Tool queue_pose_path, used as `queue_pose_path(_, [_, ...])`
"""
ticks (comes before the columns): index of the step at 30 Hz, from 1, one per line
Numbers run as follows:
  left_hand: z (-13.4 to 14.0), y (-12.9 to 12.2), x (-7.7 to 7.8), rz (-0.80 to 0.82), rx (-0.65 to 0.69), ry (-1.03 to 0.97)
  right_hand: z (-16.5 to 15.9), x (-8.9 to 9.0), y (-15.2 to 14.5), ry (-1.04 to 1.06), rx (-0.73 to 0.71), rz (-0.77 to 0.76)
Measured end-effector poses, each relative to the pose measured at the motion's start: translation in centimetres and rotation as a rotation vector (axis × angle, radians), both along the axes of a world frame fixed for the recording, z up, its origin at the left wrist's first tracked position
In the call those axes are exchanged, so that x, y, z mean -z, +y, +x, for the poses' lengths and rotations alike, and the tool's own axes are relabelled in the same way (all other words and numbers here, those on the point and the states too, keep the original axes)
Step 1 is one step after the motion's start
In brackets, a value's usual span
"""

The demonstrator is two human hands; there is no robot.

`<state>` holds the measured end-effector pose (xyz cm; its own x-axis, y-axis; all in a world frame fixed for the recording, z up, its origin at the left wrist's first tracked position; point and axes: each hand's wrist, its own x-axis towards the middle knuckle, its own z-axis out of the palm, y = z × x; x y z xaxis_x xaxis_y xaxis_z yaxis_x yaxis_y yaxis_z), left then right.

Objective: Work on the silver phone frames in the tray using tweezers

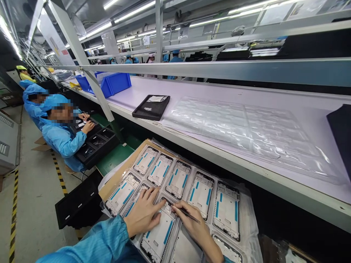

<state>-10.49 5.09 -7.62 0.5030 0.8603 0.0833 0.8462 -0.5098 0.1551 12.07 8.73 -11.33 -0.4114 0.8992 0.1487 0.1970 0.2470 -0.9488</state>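
Observation:
A clear plastic tray (248, 228) holds phone middle frames in rows, each silver with a black rim and blue strips. My left hand (145, 212) lies over the tray with its fingers spread, one fingertip touching the top end of a phone frame (157, 235). In my right hand (196, 223) is a pair of dark tweezers (189, 214), pinched like a pen. Their tips meet the upper right end of that same frame, where my fingers partly cover them. A plainer silver panel (185, 246) lies under my right wrist.
Beyond the tray runs a pale bench shelf (214, 91) bearing a black tray (151, 107), clear plastic trays (241, 128) and a blue bin (115, 84). A metal post (82, 62) rises at left. Nearby, a co-worker (61, 128) in blue handles parts in a black foam tray (95, 144).

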Motion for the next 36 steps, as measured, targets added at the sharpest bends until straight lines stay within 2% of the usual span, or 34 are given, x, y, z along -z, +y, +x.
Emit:
queue_pose_path(15, [0.8,-0.1,-0.5,0.018,0.012,0.112,-0.1,1.0,-1.9,-0.052,0.091,0.065])
queue_pose_path(24, [1.2,-0.2,-0.2,0.057,0.031,0.163,0.0,1.0,-2.4,0.009,0.016,0.148])
queue_pose_path(28, [1.4,-0.3,-0.2,0.070,0.040,0.172,0.3,1.0,-2.5,0.006,0.041,0.182])
queue_pose_path(36, [1.3,-0.4,0.2,0.049,0.040,0.095,0.7,0.8,-2.9,0.011,0.019,0.231])
